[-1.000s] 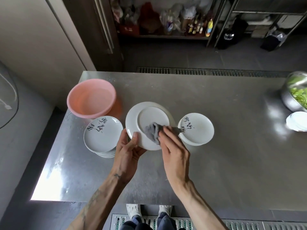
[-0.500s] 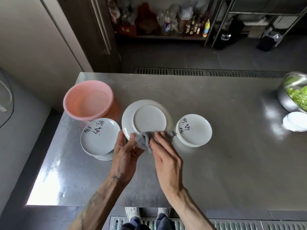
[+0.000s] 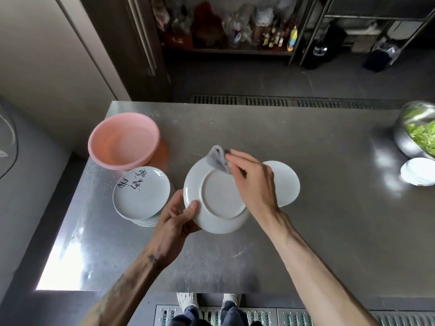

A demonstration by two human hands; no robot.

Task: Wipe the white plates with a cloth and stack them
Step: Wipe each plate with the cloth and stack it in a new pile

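My left hand (image 3: 175, 221) grips the near-left rim of a white plate (image 3: 215, 200), thumb on top, holding it above the steel table with its underside facing up. My right hand (image 3: 253, 182) pinches a small grey cloth (image 3: 217, 157) and presses it on the plate's far rim. A stack of white plates with painted characters (image 3: 141, 192) sits to the left. Another stack of white plates (image 3: 286, 182) lies to the right, partly hidden behind my right hand.
A pink plastic basin (image 3: 123, 144) stands at the far left of the steel table (image 3: 329, 220). At the right edge are a metal bowl of green leaves (image 3: 417, 131) and a small pile of white dishes (image 3: 417, 174). Shelves with bottles stand beyond the table.
My right hand has carried the cloth from the plate's near rim up to its far rim. The plate has shifted slightly nearer to me.
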